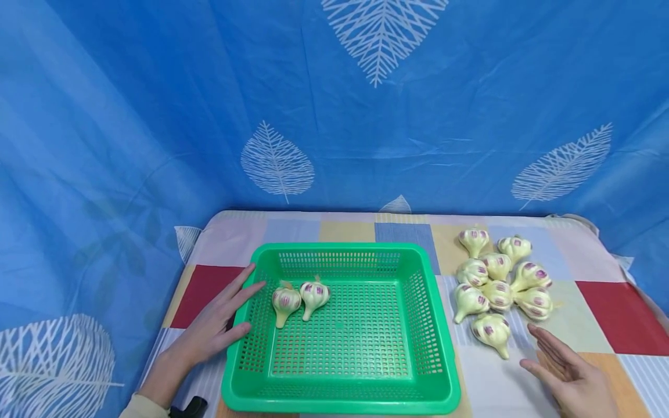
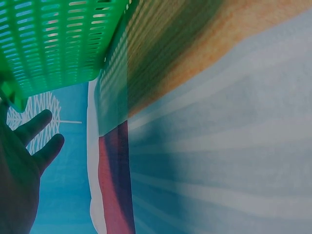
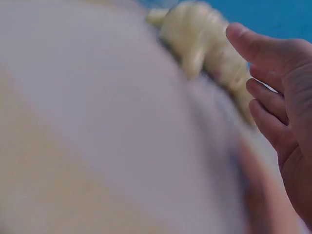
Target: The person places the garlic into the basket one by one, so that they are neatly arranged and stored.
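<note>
A green plastic basket [image 1: 340,400] with slotted walls stands on the table, holding two garlic bulbs [image 1: 286,301] side by side at its left. My left hand [image 1: 211,328] lies at the basket's left rim with fingers spread and straight; whether it bears on the rim I cannot tell. In the left wrist view that hand [image 2: 19,170] shows beside the basket wall [image 2: 58,48]. To the right of the basket lies a pile of several garlic bulbs [image 1: 497,296]. My right hand [image 1: 580,380], holding nothing, hovers just right of the nearest bulb [image 1: 492,332], fingers loosely extended.
A patchwork cloth [image 1: 549,232] covers the table. Behind and to the left hangs a blue curtain [image 1: 444,116] with white leaf prints. A black strap or device [image 1: 192,408] sits at my left wrist.
</note>
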`<state>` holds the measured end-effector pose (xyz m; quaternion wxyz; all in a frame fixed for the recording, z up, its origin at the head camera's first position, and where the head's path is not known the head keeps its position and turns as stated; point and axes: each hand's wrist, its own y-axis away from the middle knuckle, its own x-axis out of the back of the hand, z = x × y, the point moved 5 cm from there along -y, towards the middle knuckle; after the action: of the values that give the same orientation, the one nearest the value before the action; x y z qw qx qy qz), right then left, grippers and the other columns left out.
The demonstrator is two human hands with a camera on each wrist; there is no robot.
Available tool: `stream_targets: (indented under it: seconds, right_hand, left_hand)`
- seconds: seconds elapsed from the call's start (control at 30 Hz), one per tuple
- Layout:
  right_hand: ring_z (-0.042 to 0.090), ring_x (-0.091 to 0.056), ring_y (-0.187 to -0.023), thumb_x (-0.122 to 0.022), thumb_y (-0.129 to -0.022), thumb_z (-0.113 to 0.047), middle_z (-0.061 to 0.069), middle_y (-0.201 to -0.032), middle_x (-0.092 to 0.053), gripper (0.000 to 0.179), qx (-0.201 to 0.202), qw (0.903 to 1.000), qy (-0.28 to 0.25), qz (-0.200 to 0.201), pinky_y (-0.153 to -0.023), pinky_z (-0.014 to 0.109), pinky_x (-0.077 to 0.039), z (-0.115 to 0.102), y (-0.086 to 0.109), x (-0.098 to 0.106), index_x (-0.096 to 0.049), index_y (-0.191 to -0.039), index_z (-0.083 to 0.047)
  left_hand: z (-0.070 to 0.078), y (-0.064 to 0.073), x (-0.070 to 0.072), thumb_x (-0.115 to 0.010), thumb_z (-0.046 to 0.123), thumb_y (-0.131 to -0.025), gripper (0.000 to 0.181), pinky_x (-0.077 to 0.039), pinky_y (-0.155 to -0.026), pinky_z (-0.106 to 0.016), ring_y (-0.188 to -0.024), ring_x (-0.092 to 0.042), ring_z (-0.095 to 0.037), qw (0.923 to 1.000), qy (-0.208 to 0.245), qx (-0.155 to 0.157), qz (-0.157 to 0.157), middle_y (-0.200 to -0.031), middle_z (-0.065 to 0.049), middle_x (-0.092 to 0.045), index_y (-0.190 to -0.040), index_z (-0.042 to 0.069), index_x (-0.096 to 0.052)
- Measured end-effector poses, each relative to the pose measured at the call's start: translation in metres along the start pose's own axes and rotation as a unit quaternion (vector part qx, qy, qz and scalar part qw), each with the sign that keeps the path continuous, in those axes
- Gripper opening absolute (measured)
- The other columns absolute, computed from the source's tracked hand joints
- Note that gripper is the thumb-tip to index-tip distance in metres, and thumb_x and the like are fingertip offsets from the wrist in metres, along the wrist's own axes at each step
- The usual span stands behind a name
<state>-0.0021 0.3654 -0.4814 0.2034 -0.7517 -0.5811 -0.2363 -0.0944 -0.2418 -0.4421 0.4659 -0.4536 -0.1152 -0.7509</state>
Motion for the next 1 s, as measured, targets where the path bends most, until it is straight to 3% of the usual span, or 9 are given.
stream_targets:
  seconds: [0.2,0.3,0.37,0.5,0.63,0.83,1.0]
  right_hand:
    - [-0.02,-0.055,-0.103,-0.085,-0.081,-0.006,-0.024,-0.122,-0.058,0.082,-0.104,0.9887,-0.108,0.015,-0.079,0.009,-0.049,0.034,0.004,-0.009,-0.042,-0.15,0.005]
    - [-0.02,-0.055,-0.102,-0.085,-0.08,-0.008,-0.025,-0.122,-0.059,0.085,-0.122,0.9833,-0.134,0.019,-0.079,0.009,-0.049,0.035,0.004,-0.01,-0.041,-0.152,0.002]
    - [-0.019,-0.054,-0.105,-0.086,-0.081,-0.01,-0.021,-0.127,-0.059,0.084,-0.11,0.9878,-0.109,0.013,-0.08,0.01,-0.049,0.032,0.003,-0.012,-0.042,-0.152,-0.001]
    - [-0.018,-0.051,-0.112,-0.085,-0.082,-0.008,-0.018,-0.133,-0.058,0.08,-0.035,0.9982,-0.049,0.007,-0.084,0.01,-0.048,0.019,-0.001,-0.019,-0.045,-0.151,-0.004]
    - [-0.014,-0.05,-0.12,-0.083,-0.08,0.0,-0.017,-0.138,-0.056,0.08,0.04,0.9982,-0.044,-0.006,-0.088,0.01,-0.047,0.006,-0.007,-0.028,-0.047,-0.151,-0.005]
    - [-0.01,-0.046,-0.128,-0.083,-0.078,0.004,-0.008,-0.148,-0.052,0.083,0.081,0.9944,-0.06,-0.031,-0.094,0.01,-0.042,-0.004,-0.019,-0.04,-0.046,-0.152,-0.008]
    - [-0.004,-0.046,-0.132,-0.08,-0.076,0.015,-0.006,-0.147,-0.053,0.082,0.107,0.9843,-0.125,-0.063,-0.097,0.01,-0.041,-0.01,-0.028,-0.046,-0.046,-0.15,0.0]
  left_hand:
    - [-0.001,0.0,0.0,-0.07,0.025,-0.085,0.079,-0.049,-0.095,-0.06,-0.15,-0.024,-0.026,1.0,0.001,0.002,0.002,-0.168,-0.006,-0.015,-0.157,0.021,-0.039]
    - [0.0,0.0,0.0,-0.071,0.025,-0.085,0.079,-0.049,-0.095,-0.06,-0.15,-0.023,-0.025,1.0,0.0,0.003,0.002,-0.168,-0.006,-0.015,-0.157,0.021,-0.039]
    - [0.0,0.0,0.0,-0.071,0.025,-0.085,0.078,-0.049,-0.095,-0.06,-0.15,-0.024,-0.026,1.0,0.0,0.004,0.003,-0.168,-0.006,-0.015,-0.157,0.02,-0.04]
    - [-0.001,0.0,0.0,-0.071,0.025,-0.084,0.078,-0.05,-0.094,-0.06,-0.149,-0.024,-0.026,1.0,0.0,0.004,0.005,-0.168,-0.005,-0.015,-0.156,0.017,-0.041]
    - [-0.001,0.001,0.0,-0.071,0.025,-0.085,0.078,-0.049,-0.095,-0.062,-0.15,-0.023,-0.026,1.0,0.002,0.004,0.004,-0.168,-0.006,-0.015,-0.156,0.019,-0.04]
    - [0.0,0.001,0.0,-0.07,0.026,-0.085,0.078,-0.048,-0.095,-0.062,-0.15,-0.023,-0.026,1.0,0.005,0.006,0.003,-0.168,-0.005,-0.015,-0.157,0.021,-0.04]
    - [0.001,0.0,0.0,-0.07,0.025,-0.086,0.077,-0.05,-0.095,-0.06,-0.149,-0.024,-0.026,1.0,0.003,0.006,0.002,-0.168,-0.005,-0.015,-0.157,0.021,-0.04]
